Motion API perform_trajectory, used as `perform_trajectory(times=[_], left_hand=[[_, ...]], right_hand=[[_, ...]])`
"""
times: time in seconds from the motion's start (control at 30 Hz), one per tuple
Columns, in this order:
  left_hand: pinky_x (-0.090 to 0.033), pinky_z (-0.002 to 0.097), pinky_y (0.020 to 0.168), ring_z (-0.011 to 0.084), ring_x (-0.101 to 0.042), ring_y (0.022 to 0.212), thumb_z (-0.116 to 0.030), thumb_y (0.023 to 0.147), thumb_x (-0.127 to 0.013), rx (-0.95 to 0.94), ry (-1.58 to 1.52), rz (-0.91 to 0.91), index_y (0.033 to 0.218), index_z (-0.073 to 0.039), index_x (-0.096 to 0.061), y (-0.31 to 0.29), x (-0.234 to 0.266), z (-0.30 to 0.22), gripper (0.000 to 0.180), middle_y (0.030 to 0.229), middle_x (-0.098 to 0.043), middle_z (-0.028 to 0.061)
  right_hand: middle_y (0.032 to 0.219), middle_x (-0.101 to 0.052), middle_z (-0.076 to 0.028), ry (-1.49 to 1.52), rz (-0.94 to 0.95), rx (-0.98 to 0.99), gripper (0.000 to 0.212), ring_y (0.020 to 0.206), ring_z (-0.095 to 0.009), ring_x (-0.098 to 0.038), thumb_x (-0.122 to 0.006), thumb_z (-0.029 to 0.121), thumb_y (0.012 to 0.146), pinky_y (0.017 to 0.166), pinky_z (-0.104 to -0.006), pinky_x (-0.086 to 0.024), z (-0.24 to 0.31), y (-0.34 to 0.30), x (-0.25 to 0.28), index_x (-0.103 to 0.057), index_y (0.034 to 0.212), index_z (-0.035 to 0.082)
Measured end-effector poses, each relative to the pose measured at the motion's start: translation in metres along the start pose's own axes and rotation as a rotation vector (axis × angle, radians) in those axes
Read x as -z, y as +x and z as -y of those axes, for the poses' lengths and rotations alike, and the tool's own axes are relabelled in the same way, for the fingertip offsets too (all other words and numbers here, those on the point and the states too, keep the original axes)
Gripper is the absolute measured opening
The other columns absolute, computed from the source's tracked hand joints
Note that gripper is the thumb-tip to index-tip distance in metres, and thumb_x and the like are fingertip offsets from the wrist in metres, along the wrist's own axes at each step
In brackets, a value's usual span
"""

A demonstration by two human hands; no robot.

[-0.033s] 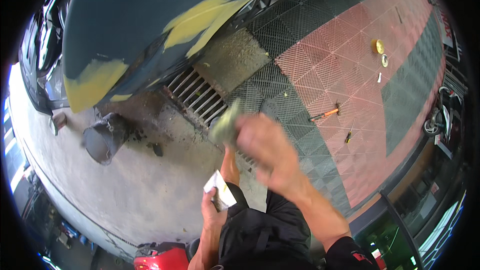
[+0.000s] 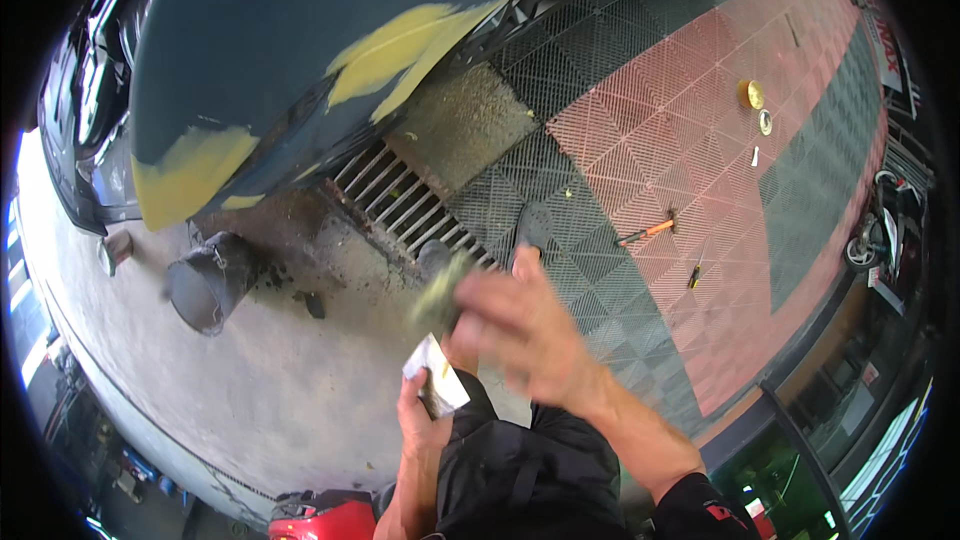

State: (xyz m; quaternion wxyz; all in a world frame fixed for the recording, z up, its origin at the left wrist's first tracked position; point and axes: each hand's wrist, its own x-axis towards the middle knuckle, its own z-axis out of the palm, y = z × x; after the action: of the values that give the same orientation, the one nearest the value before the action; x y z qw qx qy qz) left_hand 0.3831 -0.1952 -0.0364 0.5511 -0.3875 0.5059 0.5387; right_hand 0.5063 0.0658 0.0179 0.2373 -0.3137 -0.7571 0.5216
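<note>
My left hand [image 2: 424,422] is closed on a folded white sheet [image 2: 440,376], thumb on top, in front of my lap. The sheet carries a yellowish smear and a greyish lower part. My right hand [image 2: 525,330], blurred by motion, grips a dull yellow-green pad [image 2: 442,296] just above the sheet. Whether the pad is cloth or sponge I cannot tell. Ahead stands a dark grey car body panel [image 2: 290,30] with yellow filler patches [image 2: 190,175] along its lower edge. Neither hand touches the panel.
A dark bucket [image 2: 208,285] stands on concrete at left, near a small can [image 2: 116,252]. A drain grate [image 2: 400,202] lies under the panel. On red and grey floor tiles are an orange-handled hammer [image 2: 648,233], a screwdriver [image 2: 696,273] and a yellow tin [image 2: 750,94]. A red object [image 2: 325,517] sits beside me.
My right hand has come down and slightly left with the pad, closer to the white sheet. My left hand has barely moved.
</note>
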Motion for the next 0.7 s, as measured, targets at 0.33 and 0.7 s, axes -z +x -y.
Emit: perform_trajectory(times=[0.33,0.7], left_hand=[[-0.061,0.0379,0.091,0.0217,-0.074,0.098,-0.021,0.1,-0.068,-0.197,0.214,0.151,0.133,-0.01,-0.066,-0.038,-0.083,-0.097,0.035,0.112,-0.075,0.0063],[-0.06,0.0475,0.097,0.0292,-0.071,0.109,-0.005,0.099,-0.062,0.057,0.332,-0.129,0.134,-0.006,-0.057,-0.016,0.094,-0.007,0.036,0.119,-0.069,0.0103]], right_hand=[[0.147,-0.057,-0.01,-0.414,0.36,0.194,0.059,0.14,-0.033,-0.055,-0.068,0.014,0.092,0.118,-0.061,-0.045,-0.031,-0.068,0.01,-0.064,0.15,0.026],[0.136,-0.069,-0.004,-0.726,-0.453,-0.111,0.067,0.115,-0.029,-0.065,-0.074,-0.004,0.078,0.091,-0.0432,-0.05,-0.013,0.102,0.004,-0.067,0.143,0.013]])
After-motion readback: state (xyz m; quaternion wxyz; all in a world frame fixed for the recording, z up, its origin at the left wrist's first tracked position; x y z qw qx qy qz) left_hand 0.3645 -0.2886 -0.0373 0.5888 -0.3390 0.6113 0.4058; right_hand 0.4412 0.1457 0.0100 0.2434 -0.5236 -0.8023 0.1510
